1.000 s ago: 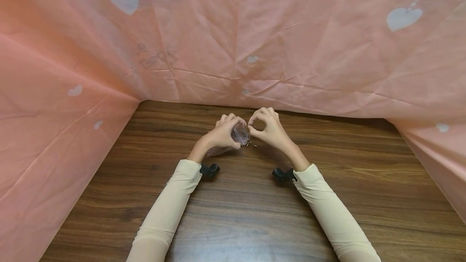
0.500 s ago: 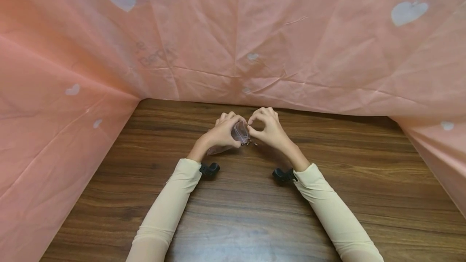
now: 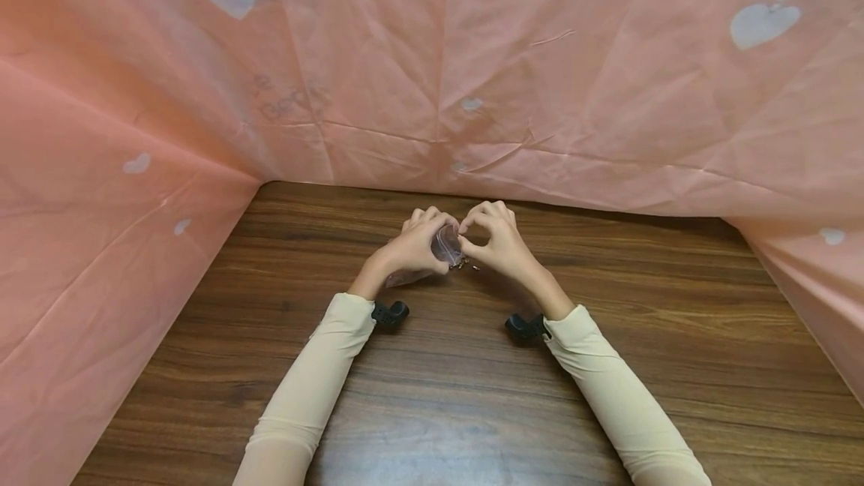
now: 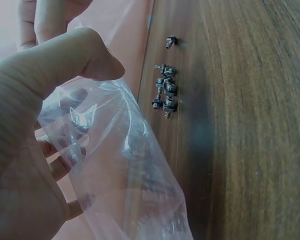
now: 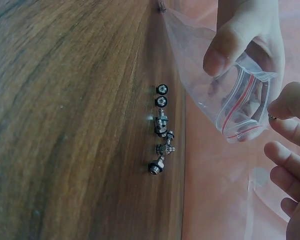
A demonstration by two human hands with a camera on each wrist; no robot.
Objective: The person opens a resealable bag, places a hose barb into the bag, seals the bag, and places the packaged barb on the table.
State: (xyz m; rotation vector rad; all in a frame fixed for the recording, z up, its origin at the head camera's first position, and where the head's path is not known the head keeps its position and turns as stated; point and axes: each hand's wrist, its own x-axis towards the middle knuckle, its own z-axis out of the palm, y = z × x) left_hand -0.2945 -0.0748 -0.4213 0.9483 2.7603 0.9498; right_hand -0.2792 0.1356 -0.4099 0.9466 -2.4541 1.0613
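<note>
My left hand (image 3: pixel 413 247) grips a clear zip-lock bag (image 5: pixel 205 65), thumb on one side and fingers on the other. Its mouth, edged with a red stripe, gapes toward my right hand (image 3: pixel 502 247). There the thumb and forefinger pinch a small metal screw-like piece (image 5: pixel 272 118), mostly hidden by the fingertips, right at the bag's mouth. On the table below lie several small metal screw-like pieces with dark rings (image 4: pixel 167 87), most of them clustered. One loose piece (image 4: pixel 171 41) lies apart from them. Another piece shows at the bag's bottom corner in the right wrist view.
The brown wood-grain table (image 3: pixel 432 396) stretches around both hands. Pink cloth with white hearts (image 3: pixel 540 96) hangs behind the table and along its sides. A black wrist strap with its camera (image 3: pixel 390 314) sits at the left cuff, another (image 3: pixel 525 325) at the right.
Both hands keep almost the same pose at the bag's mouth. The whole view has shifted very slightly.
</note>
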